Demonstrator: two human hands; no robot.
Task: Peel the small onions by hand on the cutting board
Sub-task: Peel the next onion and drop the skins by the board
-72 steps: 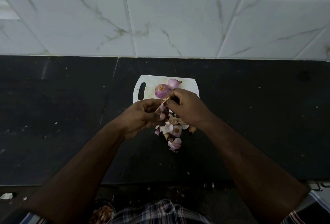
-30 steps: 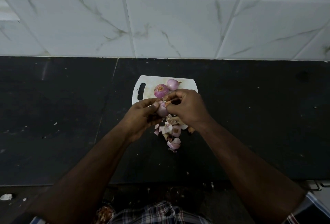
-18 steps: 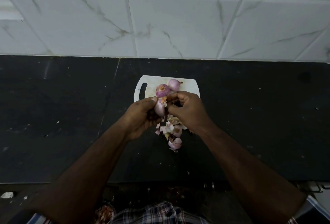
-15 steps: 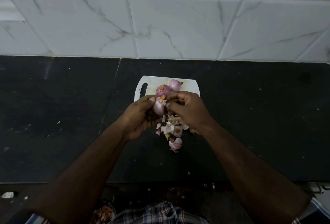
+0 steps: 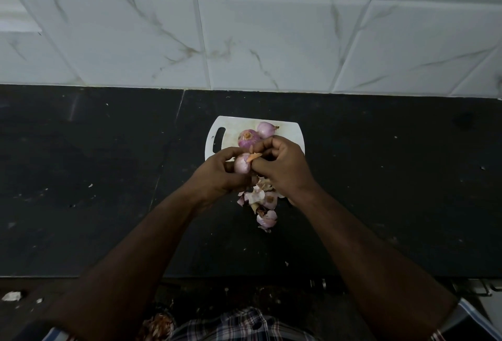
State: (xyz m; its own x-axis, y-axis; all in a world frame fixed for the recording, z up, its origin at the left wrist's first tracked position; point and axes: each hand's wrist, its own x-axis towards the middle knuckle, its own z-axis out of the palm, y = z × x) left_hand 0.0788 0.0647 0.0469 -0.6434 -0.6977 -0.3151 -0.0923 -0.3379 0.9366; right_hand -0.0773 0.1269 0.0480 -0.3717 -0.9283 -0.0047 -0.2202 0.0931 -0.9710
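Note:
My left hand point(image 5: 217, 175) grips a small pale purple onion point(image 5: 241, 163) just above the near edge of the white cutting board point(image 5: 294, 134). My right hand point(image 5: 282, 169) pinches an orange-brown strip of skin point(image 5: 254, 156) at the top of that onion. Two more small onions lie on the board behind my hands, a darker one point(image 5: 247, 138) and a paler one point(image 5: 265, 129) farther back. A pile of peeled skins point(image 5: 262, 202) lies on the counter under my wrists, partly hidden by them.
The board sits on a black stone counter point(image 5: 108, 177) with a white tiled wall point(image 5: 244, 28) behind it. Small scraps dot the counter. The counter's front edge runs just above my checked shirt point(image 5: 239, 327).
The onion has turned in my left hand, showing more of its pale side. My right fingers have shifted and now pinch the skin strip at its top. My hands stayed over the board's near edge.

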